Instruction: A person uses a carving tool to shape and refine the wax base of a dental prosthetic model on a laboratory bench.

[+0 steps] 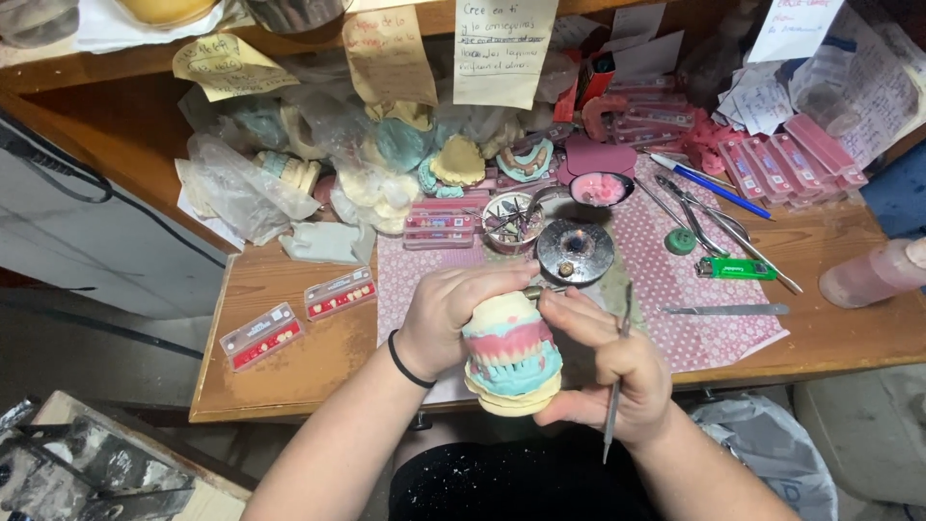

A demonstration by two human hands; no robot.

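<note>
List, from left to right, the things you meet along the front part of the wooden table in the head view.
Two clear cases of red tooth cards → left hand → dental model → right hand with a thin metal tool → flat metal blade → pink bottle.

Open passage: bare wooden bench (289, 371) left of the hands, save two tooth cards (299, 316). Obstructions: round metal burner (575, 251) just ahead; lighter (735, 268), pliers (699, 227) and spatula (725, 310) right; bagged plaster casts (367, 164) crowding the rear.

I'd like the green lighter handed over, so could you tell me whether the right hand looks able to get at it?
Probably not at once: the right hand is full, holding a metal tool and steadying the dental model. The green lighter itself lies uncovered on the table.
</note>
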